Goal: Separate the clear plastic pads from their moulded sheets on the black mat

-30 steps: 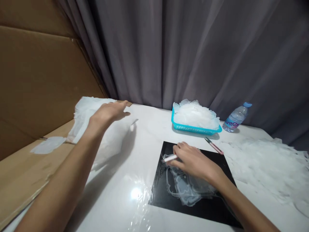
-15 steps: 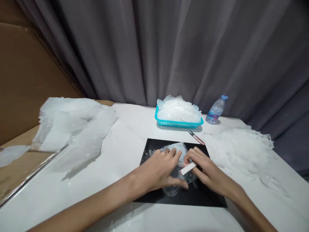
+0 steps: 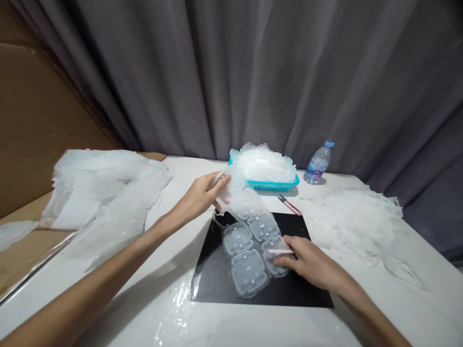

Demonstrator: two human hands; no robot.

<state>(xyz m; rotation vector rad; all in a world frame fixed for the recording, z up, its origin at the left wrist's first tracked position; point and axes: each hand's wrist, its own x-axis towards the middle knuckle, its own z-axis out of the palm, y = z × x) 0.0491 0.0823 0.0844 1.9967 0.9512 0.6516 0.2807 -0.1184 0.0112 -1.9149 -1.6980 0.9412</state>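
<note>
My left hand [image 3: 204, 193] pinches the far end of a translucent plastic sheet [image 3: 249, 273], lifting that end off the black mat [image 3: 300, 286]. Rounded-square panels with small dots and slots are moulded into the sheet, and its near end lies over the mat. My right hand [image 3: 307, 260] is closed around a thin white flat stick [image 3: 280, 251] at the sheet's right edge. Whether the stick has a blade cannot be made out. Red-handled thread snips [image 3: 289, 205] lie just beyond the mat's far edge.
A blue basket [image 3: 278, 186] heaped with translucent pieces stands at the back, with a water bottle [image 3: 318, 164] to its right. Stacked translucent sheets [image 3: 108, 188] lie at left beside cardboard [image 3: 43, 120]. A pile of thin translucent scraps [image 3: 358, 221] spreads over the right side.
My left hand has moved up and left, raising the sheet's far end, so the sheet is now stretched out. My right hand has moved slightly, keeping the white stick.
</note>
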